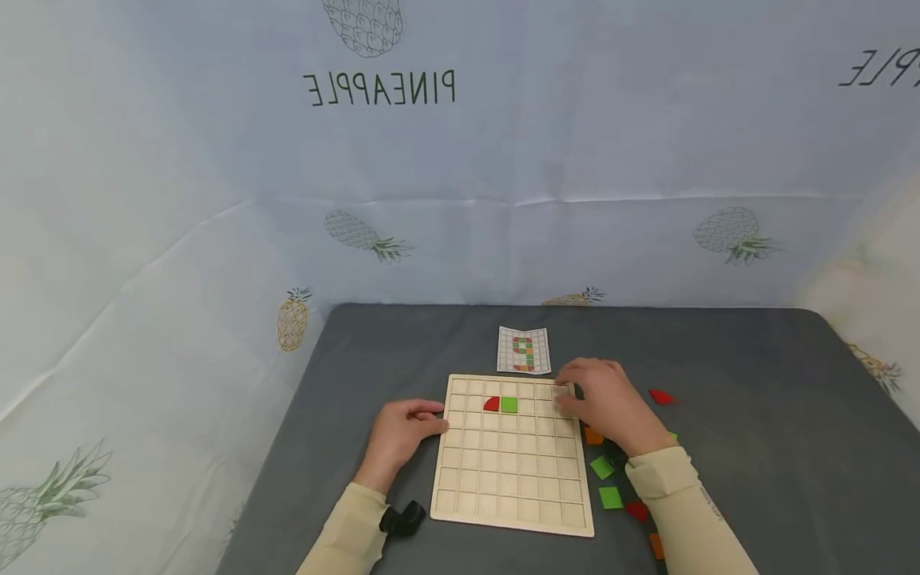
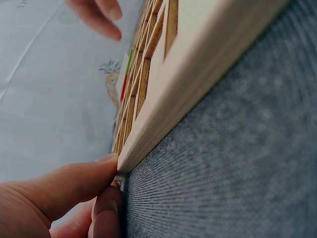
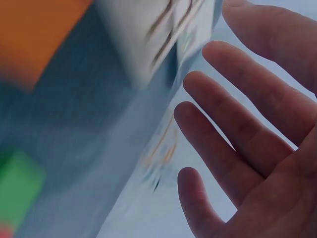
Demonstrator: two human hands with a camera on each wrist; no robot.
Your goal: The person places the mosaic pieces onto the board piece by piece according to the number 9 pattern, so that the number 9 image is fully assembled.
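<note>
left hand (image 1: 399, 435): flat on the mat, fingertips (image 2: 106, 166) touching the board's left edge, holding nothing
right hand (image 1: 607, 403): over the board's top right corner, fingers (image 3: 225, 144) spread wide and empty
board (image 1: 512, 471): lies on the grey mat (image 1: 755, 447), red piece (image 1: 492, 404) and green piece (image 1: 509, 405) side by side in the second row
edges: loose pieces (image 1: 609, 483) just right of the board, card (image 1: 524, 350) just behind it
room: bare mat far right

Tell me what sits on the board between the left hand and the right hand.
In the head view, between the left hand and the right hand, the wooden grid board holds a red quarter-round piece touching a green square; the other cells are bare.
</note>
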